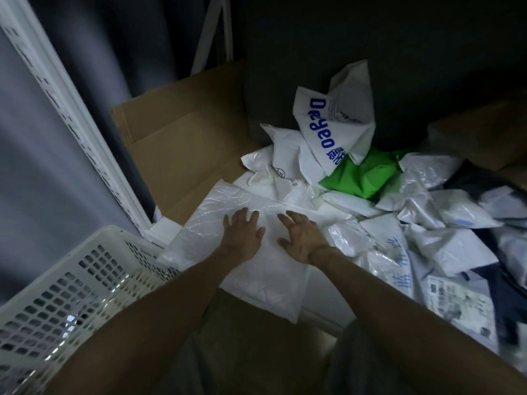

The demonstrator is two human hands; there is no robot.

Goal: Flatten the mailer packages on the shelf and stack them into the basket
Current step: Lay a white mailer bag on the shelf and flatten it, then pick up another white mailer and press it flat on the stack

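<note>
Both hands lie flat, fingers spread, on a white mailer (pixel 256 269) at the front of the shelf: the left hand (pixel 242 233) beside the right hand (pixel 301 238). Behind and to the right sits a heap of crumpled white mailers (pixel 427 212), among them a green bag (pixel 362 175) and a white bag with blue lettering (pixel 322 129). Brown cardboard (pixel 182 138) lines the shelf. A white perforated basket (pixel 71 283) stands at lower left.

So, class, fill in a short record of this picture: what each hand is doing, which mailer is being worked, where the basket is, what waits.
left hand: flat, fingers spread, pressing the white mailer
right hand: flat beside it, pressing the same mailer
basket: white, lattice-walled, lower left
waiting: crumpled pile, green mailer among it
underlay: brown cardboard
</note>
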